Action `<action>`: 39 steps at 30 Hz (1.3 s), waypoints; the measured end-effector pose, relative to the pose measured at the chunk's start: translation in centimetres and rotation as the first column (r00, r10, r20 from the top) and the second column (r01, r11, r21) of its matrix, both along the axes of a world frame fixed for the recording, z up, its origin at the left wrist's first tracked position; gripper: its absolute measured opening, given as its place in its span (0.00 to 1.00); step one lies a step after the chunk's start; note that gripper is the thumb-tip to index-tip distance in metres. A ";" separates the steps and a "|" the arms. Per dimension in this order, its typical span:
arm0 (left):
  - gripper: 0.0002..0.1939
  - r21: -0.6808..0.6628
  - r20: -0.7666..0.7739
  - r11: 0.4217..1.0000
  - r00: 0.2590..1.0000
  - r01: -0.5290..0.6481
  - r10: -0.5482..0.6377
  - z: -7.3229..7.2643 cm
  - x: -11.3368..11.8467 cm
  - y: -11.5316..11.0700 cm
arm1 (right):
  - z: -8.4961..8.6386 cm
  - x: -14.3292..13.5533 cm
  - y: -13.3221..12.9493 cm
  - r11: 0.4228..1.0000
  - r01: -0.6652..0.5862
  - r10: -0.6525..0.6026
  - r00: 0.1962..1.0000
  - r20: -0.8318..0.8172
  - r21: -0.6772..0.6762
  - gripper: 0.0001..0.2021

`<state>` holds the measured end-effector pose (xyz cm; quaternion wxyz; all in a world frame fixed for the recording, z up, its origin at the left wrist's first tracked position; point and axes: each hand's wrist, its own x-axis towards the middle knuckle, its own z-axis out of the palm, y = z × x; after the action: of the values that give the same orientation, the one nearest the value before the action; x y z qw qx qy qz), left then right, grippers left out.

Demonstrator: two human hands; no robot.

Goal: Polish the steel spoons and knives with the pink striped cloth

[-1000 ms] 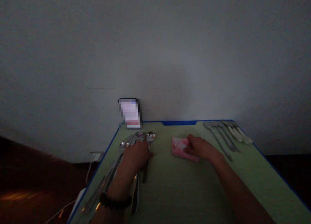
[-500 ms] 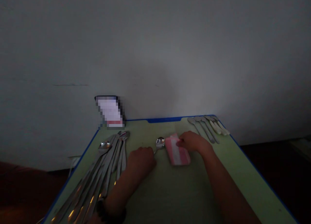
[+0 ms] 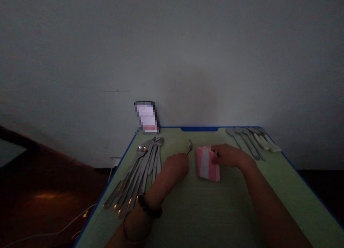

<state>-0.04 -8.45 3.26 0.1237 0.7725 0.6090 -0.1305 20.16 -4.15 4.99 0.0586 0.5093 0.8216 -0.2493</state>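
Note:
My left hand [image 3: 176,167] is closed round the handle of a metal spoon [image 3: 190,145]; its shiny bowl sticks up past my fingers, turned edge-on, and most of the handle is hidden. To the right, my right hand [image 3: 228,155] pinches the upper right edge of a folded pink and white striped cloth [image 3: 205,163]. A small gap separates the cloth from the spoon. Left of my left hand lies a fanned pile of metal spoons [image 3: 139,169], handles toward me. Several more pieces of cutlery [image 3: 247,142], some with white handles, lie at the far right corner.
A phone [image 3: 147,117] with a blurred screen leans on the wall [image 3: 188,54] at the table's back left corner. The green table [image 3: 201,212] has a blue rim and touches the wall. A white cable [image 3: 61,230] runs along the floor at left.
The view has swung left, so everything sits further right. The spoon's bowl has turned from facing me to edge-on, and the cloth is further from it. Both hands keep their holds.

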 end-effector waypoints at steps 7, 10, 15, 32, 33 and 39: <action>0.13 -0.067 -0.008 0.994 0.996 0.089 -0.090 2.2 -2.5 -0.7 | 1.6 0.6 -0.5 0.989 0.040 -0.029 0.996 -0.079 0.139 0.09; 0.13 -0.087 0.033 0.987 0.991 0.134 -0.132 3.2 -2.9 -1.1 | 2.4 0.8 -0.7 0.983 0.064 -0.040 0.990 -0.137 0.171 0.10; 0.12 -0.111 0.084 0.980 0.984 0.167 -0.158 2.6 -2.6 -0.7 | 1.8 0.5 -0.4 0.976 0.070 -0.047 0.992 -0.116 0.204 0.10; 0.12 0.050 0.070 0.999 0.998 -0.001 -0.003 -0.4 -3.0 1.3 | -1.7 4.5 0.9 0.852 0.415 -0.424 0.905 -0.046 0.320 0.19; 0.12 0.071 0.059 0.997 0.998 -0.010 0.006 -0.3 -3.0 1.3 | -2.0 5.2 0.4 0.828 0.439 -0.450 0.891 -0.053 0.348 0.18; 0.14 0.297 0.059 0.953 0.995 0.060 -0.081 1.1 1.9 2.2 | -4.3 9.9 -2.7 0.640 0.534 -0.557 0.818 -0.145 0.553 0.15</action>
<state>1.84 -6.30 4.35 0.0238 0.8077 0.5889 -0.0152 30.04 -6.82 0.74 -0.1585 0.7309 0.6637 0.0121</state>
